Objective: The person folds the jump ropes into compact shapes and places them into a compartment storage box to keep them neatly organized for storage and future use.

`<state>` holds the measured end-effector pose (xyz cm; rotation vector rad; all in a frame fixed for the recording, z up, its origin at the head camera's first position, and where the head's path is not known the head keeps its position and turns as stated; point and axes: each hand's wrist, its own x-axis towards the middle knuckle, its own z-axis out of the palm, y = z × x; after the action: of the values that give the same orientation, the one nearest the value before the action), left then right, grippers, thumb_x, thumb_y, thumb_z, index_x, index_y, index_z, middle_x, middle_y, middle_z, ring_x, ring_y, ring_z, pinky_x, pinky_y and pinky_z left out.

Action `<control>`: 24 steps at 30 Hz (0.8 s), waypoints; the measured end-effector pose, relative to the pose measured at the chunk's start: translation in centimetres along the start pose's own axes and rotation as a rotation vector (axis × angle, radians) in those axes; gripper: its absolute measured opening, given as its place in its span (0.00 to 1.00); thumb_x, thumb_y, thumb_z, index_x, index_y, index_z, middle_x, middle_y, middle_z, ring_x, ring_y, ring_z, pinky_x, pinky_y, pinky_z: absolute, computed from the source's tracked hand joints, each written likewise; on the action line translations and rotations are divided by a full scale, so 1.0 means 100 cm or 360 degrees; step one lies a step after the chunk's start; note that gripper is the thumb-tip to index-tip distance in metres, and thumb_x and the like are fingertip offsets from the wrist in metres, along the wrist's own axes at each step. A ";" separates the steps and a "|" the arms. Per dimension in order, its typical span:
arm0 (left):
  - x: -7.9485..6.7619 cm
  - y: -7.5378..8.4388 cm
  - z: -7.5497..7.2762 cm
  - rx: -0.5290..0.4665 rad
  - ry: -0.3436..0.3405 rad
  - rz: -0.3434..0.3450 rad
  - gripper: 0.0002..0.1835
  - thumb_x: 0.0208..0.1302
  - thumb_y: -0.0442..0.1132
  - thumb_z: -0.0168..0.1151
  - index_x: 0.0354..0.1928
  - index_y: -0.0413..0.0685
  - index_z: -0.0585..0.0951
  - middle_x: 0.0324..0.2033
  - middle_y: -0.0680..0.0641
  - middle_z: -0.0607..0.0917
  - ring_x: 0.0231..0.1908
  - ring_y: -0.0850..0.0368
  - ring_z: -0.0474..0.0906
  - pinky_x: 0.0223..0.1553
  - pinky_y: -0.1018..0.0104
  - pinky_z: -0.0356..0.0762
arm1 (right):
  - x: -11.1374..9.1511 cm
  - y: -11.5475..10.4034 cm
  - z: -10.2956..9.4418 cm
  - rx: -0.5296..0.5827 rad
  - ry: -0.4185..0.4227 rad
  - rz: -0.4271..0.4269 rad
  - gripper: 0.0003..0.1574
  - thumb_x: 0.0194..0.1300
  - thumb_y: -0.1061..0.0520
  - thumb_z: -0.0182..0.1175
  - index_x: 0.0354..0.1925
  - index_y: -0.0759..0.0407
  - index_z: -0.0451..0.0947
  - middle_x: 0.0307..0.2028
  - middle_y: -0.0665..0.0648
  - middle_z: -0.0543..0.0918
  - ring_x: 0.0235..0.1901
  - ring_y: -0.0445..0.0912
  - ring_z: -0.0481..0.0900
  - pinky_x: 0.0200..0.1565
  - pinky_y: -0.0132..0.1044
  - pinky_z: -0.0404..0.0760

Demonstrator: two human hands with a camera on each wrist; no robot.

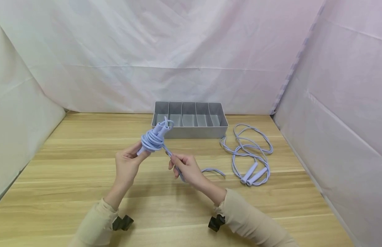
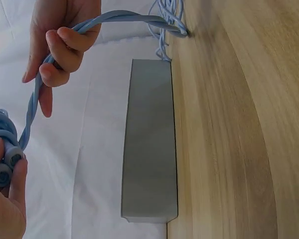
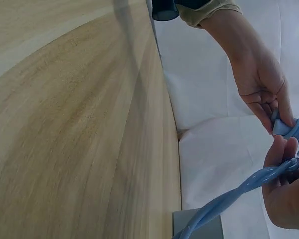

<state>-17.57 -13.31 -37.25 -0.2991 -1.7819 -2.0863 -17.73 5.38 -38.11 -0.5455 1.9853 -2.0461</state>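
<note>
L hand (image 1: 128,163) grips the jump rope (image 1: 152,142) by its handles (image 1: 161,129), held up off the surface (image 1: 85,154) in front of the grey tray (image 1: 195,132); R hand (image 1: 188,168) pinches the twisted tail (image 1: 167,151) near the coils (image 1: 148,139). Prob. mid-wrap: best keep L fingers (image 2: 19,181) firm on the handle ends, pull the tail taut w/ R, lay each turn snug vs. the last, & ease out twists to avoid lumps.

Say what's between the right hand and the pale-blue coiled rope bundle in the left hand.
Twisted pale-blue cord, running from the bundle to the right hand; clearest in left wrist view.
</note>
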 end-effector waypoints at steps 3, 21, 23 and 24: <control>0.001 0.001 0.001 -0.0003 0.0028 -0.0004 0.19 0.48 0.15 0.58 0.46 0.23 0.73 0.38 0.58 0.84 0.38 0.63 0.82 0.40 0.68 0.78 | -0.003 0.002 -0.002 -0.0038 0.0000 -0.0028 0.20 0.69 0.62 0.45 0.53 0.74 0.69 0.24 0.53 0.76 0.16 0.36 0.69 0.19 0.25 0.72; 0.001 0.005 0.011 0.0099 0.0175 0.0027 0.18 0.47 0.16 0.60 0.44 0.21 0.75 0.34 0.63 0.84 0.38 0.65 0.81 0.39 0.70 0.78 | -0.005 -0.006 -0.015 -0.0778 -0.0018 -0.0211 0.11 0.63 0.60 0.55 0.39 0.66 0.80 0.25 0.60 0.81 0.21 0.37 0.76 0.25 0.32 0.81; 0.001 0.005 0.011 0.0151 0.0206 0.0036 0.17 0.47 0.17 0.61 0.43 0.22 0.76 0.33 0.65 0.83 0.37 0.66 0.81 0.39 0.71 0.78 | -0.005 -0.008 -0.015 -0.0844 -0.0029 -0.0232 0.10 0.62 0.60 0.57 0.38 0.65 0.81 0.25 0.58 0.81 0.22 0.38 0.77 0.26 0.31 0.81; 0.001 0.004 0.012 0.0175 0.0224 0.0042 0.17 0.47 0.17 0.61 0.43 0.22 0.76 0.32 0.66 0.83 0.37 0.67 0.81 0.38 0.71 0.78 | -0.006 -0.009 -0.015 -0.0869 -0.0047 -0.0252 0.09 0.61 0.60 0.58 0.38 0.64 0.81 0.24 0.57 0.80 0.22 0.38 0.77 0.25 0.30 0.80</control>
<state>-17.60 -12.26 -36.59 -0.1407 -1.7903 -1.9325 -17.78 7.00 -37.30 -0.8518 2.5569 -1.5378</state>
